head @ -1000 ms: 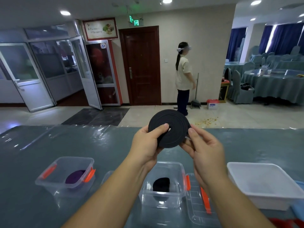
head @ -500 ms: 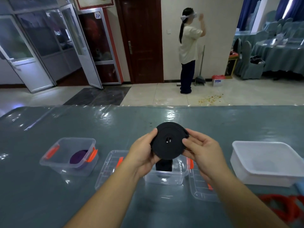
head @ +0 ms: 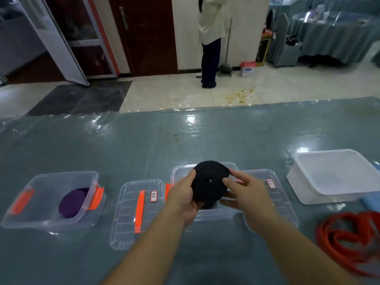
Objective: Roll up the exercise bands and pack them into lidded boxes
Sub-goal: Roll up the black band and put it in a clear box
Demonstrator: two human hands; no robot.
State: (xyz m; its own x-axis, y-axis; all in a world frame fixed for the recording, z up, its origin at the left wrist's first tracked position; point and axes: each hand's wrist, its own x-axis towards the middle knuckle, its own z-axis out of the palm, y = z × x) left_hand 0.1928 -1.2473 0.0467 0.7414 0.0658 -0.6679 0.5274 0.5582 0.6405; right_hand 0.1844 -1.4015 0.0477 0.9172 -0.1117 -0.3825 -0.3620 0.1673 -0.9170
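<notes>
A rolled black band (head: 208,182) hangs just over the middle clear box (head: 216,212). My left hand (head: 183,194) grips its left edge and my right hand (head: 244,190) holds its right edge with thumb and fingers. Whatever lies inside that box is hidden by the roll and my hands. To the left, another clear box (head: 51,202) with orange clasps holds a rolled purple band (head: 72,202). Two clear lids lie flat on the table: one (head: 135,212) left of the middle box, the other (head: 271,194) right of it. A loose red band (head: 349,237) lies at the right.
A white tub (head: 337,175) stands at the right on the grey, plastic-covered table (head: 144,145). Something blue (head: 372,202) lies beside the tub. Beyond the table a person (head: 209,38) stands on the tiled floor near a door, with crumbs scattered nearby.
Both hands have lowered the black roll from chest height down to just above the middle box. The view has tilted downward toward the table.
</notes>
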